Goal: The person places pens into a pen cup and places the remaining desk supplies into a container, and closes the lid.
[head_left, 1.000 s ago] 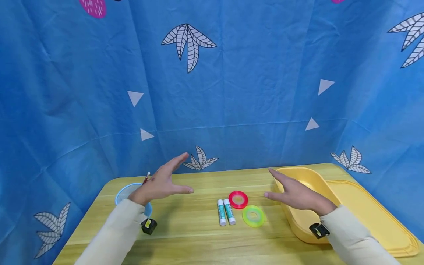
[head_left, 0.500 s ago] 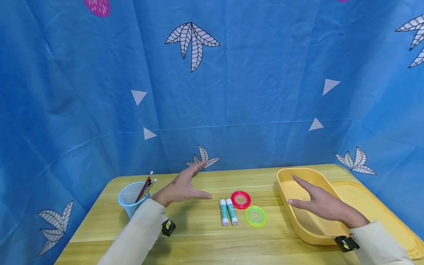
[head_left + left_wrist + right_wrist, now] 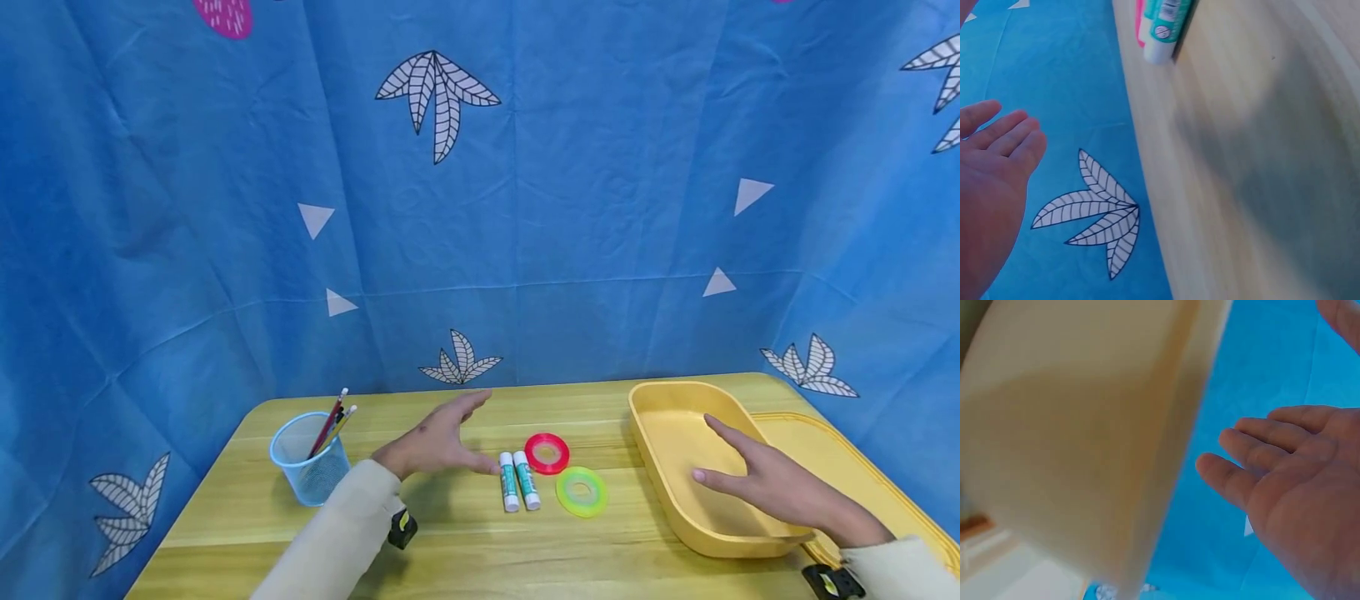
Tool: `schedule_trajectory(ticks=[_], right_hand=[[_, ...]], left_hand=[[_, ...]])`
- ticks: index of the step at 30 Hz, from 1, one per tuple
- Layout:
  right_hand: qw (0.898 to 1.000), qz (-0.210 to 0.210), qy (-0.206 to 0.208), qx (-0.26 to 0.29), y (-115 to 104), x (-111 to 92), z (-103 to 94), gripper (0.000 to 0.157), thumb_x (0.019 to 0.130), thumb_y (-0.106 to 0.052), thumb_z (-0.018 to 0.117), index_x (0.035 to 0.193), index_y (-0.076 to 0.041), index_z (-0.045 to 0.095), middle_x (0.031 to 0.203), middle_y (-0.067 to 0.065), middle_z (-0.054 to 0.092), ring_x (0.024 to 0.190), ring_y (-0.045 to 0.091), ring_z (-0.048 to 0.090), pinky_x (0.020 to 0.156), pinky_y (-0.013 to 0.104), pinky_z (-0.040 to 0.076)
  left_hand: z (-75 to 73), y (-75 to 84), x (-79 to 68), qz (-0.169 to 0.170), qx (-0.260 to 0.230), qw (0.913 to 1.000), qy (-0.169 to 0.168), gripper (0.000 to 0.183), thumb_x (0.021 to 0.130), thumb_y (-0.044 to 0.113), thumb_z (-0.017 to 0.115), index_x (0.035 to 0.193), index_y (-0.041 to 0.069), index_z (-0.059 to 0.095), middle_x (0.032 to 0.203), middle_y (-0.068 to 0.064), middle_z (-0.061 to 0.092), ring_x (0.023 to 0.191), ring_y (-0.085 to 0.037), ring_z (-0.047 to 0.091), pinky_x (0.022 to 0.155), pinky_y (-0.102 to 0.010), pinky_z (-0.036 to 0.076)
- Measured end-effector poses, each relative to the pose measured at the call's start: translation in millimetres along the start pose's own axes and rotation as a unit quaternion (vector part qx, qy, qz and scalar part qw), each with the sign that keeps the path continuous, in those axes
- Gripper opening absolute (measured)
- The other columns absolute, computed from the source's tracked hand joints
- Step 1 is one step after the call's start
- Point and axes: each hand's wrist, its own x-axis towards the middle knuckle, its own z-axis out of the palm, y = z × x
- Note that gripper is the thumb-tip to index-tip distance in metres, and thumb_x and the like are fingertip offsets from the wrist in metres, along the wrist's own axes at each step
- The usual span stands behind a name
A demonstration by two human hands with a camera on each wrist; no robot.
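My left hand [image 3: 438, 437] hovers over the table with fingers extended and thumb apart, holding nothing. Its thumb tip appears close to two white-and-teal glue sticks [image 3: 509, 483] lying side by side; whether they touch, I cannot tell. In the left wrist view the palm [image 3: 991, 181] is bare, and a glue stick [image 3: 1166, 31] shows at the top. Beyond the glue sticks lie a red tape roll [image 3: 547, 454] and a yellow-green tape roll [image 3: 581, 492]. Above the yellow bin [image 3: 652, 475] is my right hand [image 3: 780, 487], fingers spread and nothing in it.
A light blue mesh pen cup [image 3: 300, 458] with several pencils [image 3: 330, 429] stands at the left. Partly under the bin, a flat yellow lid [image 3: 802, 442] lies at the right. A blue patterned curtain [image 3: 570, 208] hangs behind the table [image 3: 465, 550].
Both hands have moved right and slightly downward. The left hand has left the pen cup for the glue sticks, while the right has gone from the bin's left edge to above its inside.
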Motion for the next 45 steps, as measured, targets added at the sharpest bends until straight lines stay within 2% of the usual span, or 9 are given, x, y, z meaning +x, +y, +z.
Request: schedule_trajectory(ticks=[9,18,25,29,33,37,40,42,45], right_hand=[[0.999,0.024,0.017,-0.027,27,-11,-6.1,0.088,0.098,-0.038,0.064,0.154,0.011,0.017,0.146,0.046,0.026,0.126,0.065,0.034,0.088,0.069,0.042],[0.999,0.026,0.027,-0.005,49,-21,-2.8,0.087,0.099,-0.034,0.063,0.155,0.01,0.012,0.148,0.045,0.023,0.126,0.066,0.03,0.089,0.071,0.038],[0.999,0.048,0.017,0.002,61,-25,-3.6,0.085,0.101,-0.034,0.06,0.154,0.013,0.011,0.149,0.044,0.022,0.129,0.062,0.032,0.083,0.036,0.046],[0.998,0.053,0.02,-0.006,64,-26,-1.8,0.085,0.102,-0.034,0.059,0.154,0.013,0.011,0.148,0.045,0.024,0.128,0.062,0.034,0.083,0.043,0.048],[0.998,0.054,0.028,-0.005,69,-30,1.2,0.086,0.101,-0.033,0.06,0.155,0.01,0.008,0.149,0.044,0.023,0.128,0.062,0.034,0.082,0.036,0.046],[0.998,0.055,0.038,0.021,75,-34,6.6,0.088,0.102,-0.032,0.059,0.157,0.005,0.001,0.154,0.042,0.013,0.132,0.065,0.023,0.098,0.045,0.039],[0.997,0.041,0.052,0.049,78,-38,13.8,0.089,0.102,-0.029,0.058,0.158,0.001,-0.003,0.157,0.039,0.005,0.145,0.049,0.0,0.115,0.024,0.017],[0.996,0.023,0.065,0.053,79,-40,18.9,0.089,0.102,-0.025,0.059,0.158,0.001,-0.004,0.158,0.038,0.002,0.147,0.022,-0.012,0.098,-0.001,0.004],[0.995,-0.004,0.081,0.053,79,-42,24.6,0.09,0.1,-0.019,0.061,0.158,0.001,-0.006,0.157,0.038,-0.001,0.136,-0.008,-0.017,0.085,-0.006,-0.002]], left_hand=[[14.4,-12.3,2.7,0.005,-0.038,0.9992,-0.014,0.102,0.077,0.027,0.089,0.156,0.003,0.028,0.159,-0.014,0.032,0.144,-0.035,0.032,0.115,-0.048,0.031],[26.3,-25.3,5.2,-0.028,-0.08,0.9961,-0.022,0.097,0.078,0.022,0.088,0.155,0.004,0.031,0.159,-0.015,0.032,0.144,-0.037,0.031,0.116,-0.048,0.03],[33.3,-28.2,5.7,-0.031,-0.078,0.9958,-0.036,0.097,0.077,0.02,0.089,0.154,0.004,0.032,0.158,-0.017,0.034,0.143,-0.041,0.032,0.115,-0.053,0.03],[37.4,-27.3,5.4,-0.035,-0.077,0.9955,-0.044,0.101,0.074,0.019,0.09,0.154,0.001,0.031,0.157,-0.018,0.034,0.142,-0.041,0.032,0.115,-0.053,0.029],[43.2,-27.3,6.6,-0.05,-0.048,0.9965,-0.048,0.103,0.072,0.025,0.092,0.154,0.003,0.032,0.156,-0.015,0.036,0.142,-0.035,0.034,0.115,-0.051,0.03],[50.1,-27.4,9.0,-0.054,-0.026,0.9968,-0.052,0.101,0.072,0.026,0.092,0.153,0.003,0.034,0.154,-0.014,0.04,0.141,-0.031,0.037,0.115,-0.049,0.031],[55.1,-27.2,10.9,-0.054,-0.022,0.9968,-0.055,0.1,0.073,0.024,0.092,0.152,0.001,0.035,0.153,-0.014,0.041,0.14,-0.03,0.038,0.116,-0.046,0.031],[58.0,-27.2,12.1,-0.055,-0.015,0.9968,-0.055,0.099,0.072,0.024,0.092,0.151,0.001,0.036,0.151,-0.013,0.042,0.139,-0.029,0.039,0.116,-0.044,0.03],[61.1,-26.7,13.3,-0.058,-0.008,0.9969,-0.054,0.097,0.072,0.022,0.092,0.15,0.001,0.038,0.147,-0.012,0.045,0.135,-0.027,0.042,0.115,-0.043,0.032]])
